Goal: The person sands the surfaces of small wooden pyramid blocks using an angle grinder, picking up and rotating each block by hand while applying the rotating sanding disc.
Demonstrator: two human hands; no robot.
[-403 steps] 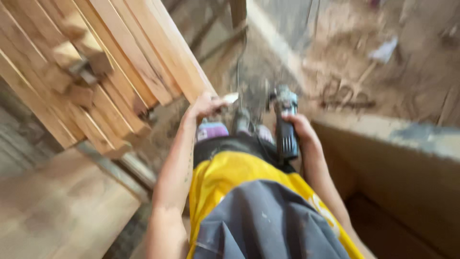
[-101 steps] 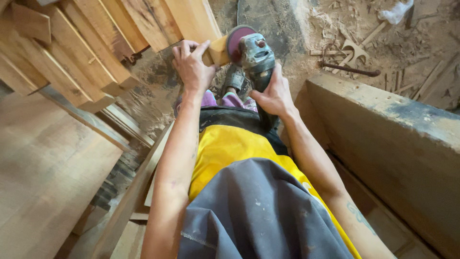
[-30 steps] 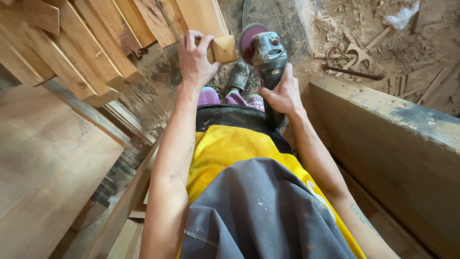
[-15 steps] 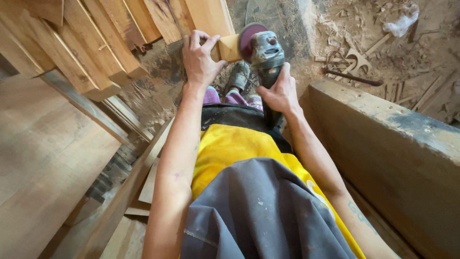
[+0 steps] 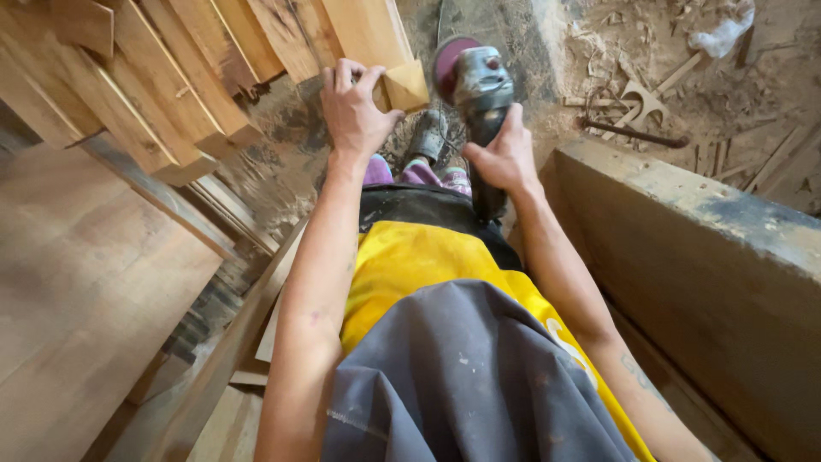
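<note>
Left hand: fingers curled closed around small pale wood block, held up just beside the sanding disc; whether block and disc touch, cannot tell. Right hand: wrapped tight around dark body of angle grinder, thumb along its side, reddish disc facing the block. Stacked planks upper left. Thick timber beam at right. Sawdust-covered floor beyond.
</note>
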